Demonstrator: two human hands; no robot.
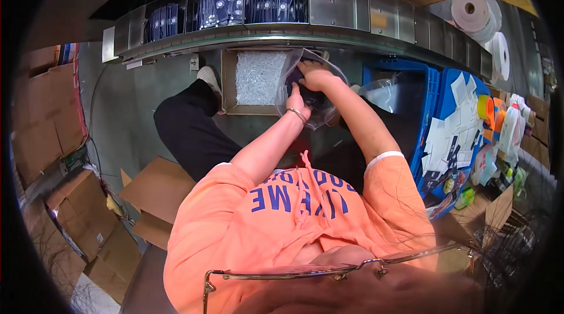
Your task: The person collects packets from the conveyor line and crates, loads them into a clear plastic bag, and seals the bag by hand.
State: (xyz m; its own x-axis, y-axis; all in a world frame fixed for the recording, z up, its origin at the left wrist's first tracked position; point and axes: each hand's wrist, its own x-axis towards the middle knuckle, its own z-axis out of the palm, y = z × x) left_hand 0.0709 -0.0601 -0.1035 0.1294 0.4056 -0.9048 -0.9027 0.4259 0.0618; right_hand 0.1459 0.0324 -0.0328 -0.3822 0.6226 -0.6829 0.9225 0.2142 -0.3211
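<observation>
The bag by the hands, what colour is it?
The plastic bag is clear and colourless; see the head view.

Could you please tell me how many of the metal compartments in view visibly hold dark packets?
3, side by side, from upper left to top centre: the left compartment, the middle compartment and the right compartment. Others may be hidden.

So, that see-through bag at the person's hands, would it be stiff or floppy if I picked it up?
Probably floppy: the clear bag looks thin and creased around the left hand and right hand. It might feel slippery, because its plastic shines. It would likely sag where the dark contents show inside.
</observation>
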